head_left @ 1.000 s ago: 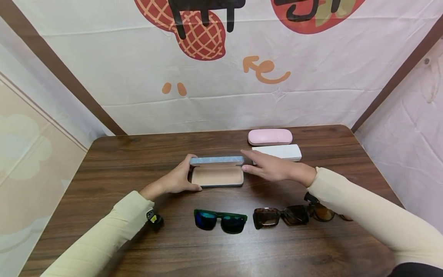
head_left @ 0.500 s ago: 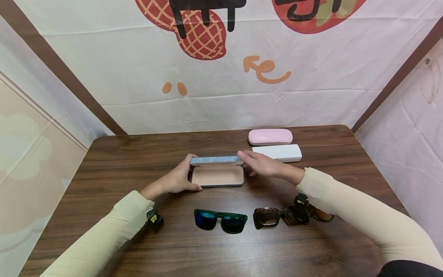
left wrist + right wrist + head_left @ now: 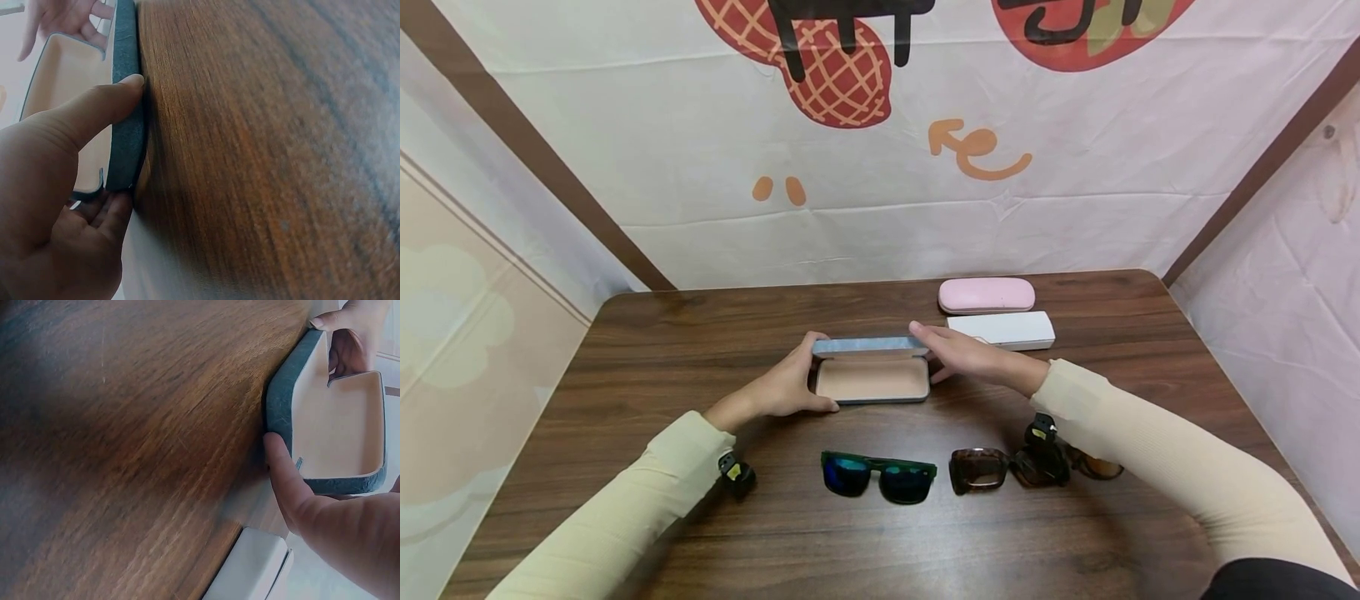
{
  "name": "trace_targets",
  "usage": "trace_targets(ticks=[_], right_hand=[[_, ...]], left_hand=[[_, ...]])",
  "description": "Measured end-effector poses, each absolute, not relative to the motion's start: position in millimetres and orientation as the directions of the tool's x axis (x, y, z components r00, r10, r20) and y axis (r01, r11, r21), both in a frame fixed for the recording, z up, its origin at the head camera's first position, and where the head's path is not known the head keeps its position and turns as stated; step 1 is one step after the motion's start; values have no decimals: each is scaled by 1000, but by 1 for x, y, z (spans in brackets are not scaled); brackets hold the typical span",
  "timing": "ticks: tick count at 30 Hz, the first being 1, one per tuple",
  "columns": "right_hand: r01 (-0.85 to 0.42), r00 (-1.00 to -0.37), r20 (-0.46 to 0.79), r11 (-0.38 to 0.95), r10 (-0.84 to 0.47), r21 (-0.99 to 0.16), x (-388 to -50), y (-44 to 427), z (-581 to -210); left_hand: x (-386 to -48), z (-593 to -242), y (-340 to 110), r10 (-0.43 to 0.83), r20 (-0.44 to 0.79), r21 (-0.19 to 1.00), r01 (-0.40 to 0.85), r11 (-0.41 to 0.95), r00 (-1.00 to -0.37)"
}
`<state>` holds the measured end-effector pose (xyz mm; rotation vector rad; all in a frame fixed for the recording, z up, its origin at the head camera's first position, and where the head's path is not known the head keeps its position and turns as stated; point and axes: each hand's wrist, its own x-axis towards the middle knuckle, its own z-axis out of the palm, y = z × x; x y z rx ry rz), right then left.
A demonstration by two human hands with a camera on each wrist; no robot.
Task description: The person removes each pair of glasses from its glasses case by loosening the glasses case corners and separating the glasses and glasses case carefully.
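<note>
A blue glasses case (image 3: pixel 872 381) lies on the wooden table with its lid raised, its beige lining showing. My left hand (image 3: pixel 782 387) grips the left end, thumb at the front and fingers behind. In the left wrist view the thumb of this hand (image 3: pixel 87 112) presses the dark front wall of the case (image 3: pixel 127 150). At the other end my right hand (image 3: pixel 973 357) holds the case, one finger over the lid's top edge. Seen from the right wrist, a digit of that hand (image 3: pixel 344 528) touches the case's corner; its other fingers are mostly hidden.
Green-framed sunglasses (image 3: pixel 906 485) lie in front of the case. Tortoiseshell sunglasses (image 3: pixel 980 471) and a brown-lensed pair (image 3: pixel 1097 465) are to their right, partly under the right forearm. Behind the right hand are a white case (image 3: pixel 1015 331) and a pink glasses case (image 3: pixel 987 296).
My right hand has moved left from beside the blue glasses case and taken hold of its right end. The left hand and the case have stayed in place.
</note>
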<state>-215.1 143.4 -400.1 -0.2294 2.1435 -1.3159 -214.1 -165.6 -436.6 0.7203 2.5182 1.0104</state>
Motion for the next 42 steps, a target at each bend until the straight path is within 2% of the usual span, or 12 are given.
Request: trace_targets(ticks=[8, 17, 24, 42], right_hand=[[164, -803, -415, 509, -429, -845, -217, 139, -402], [77, -782, -342, 464, -521, -883, -222, 143, -404], [72, -769, -326, 432, -549, -899, -227, 148, -408], [-11, -755, -297, 464, -585, -886, -228, 148, -404]], left_hand=[[-215, -436, -166, 564, -123, 709, 325, 626, -817], [-214, -436, -166, 557, -134, 705, 316, 634, -819], [-215, -437, -166, 564, -127, 707, 325, 628, -816], [-216, -438, -166, 593, -80, 711, 371, 597, -801]])
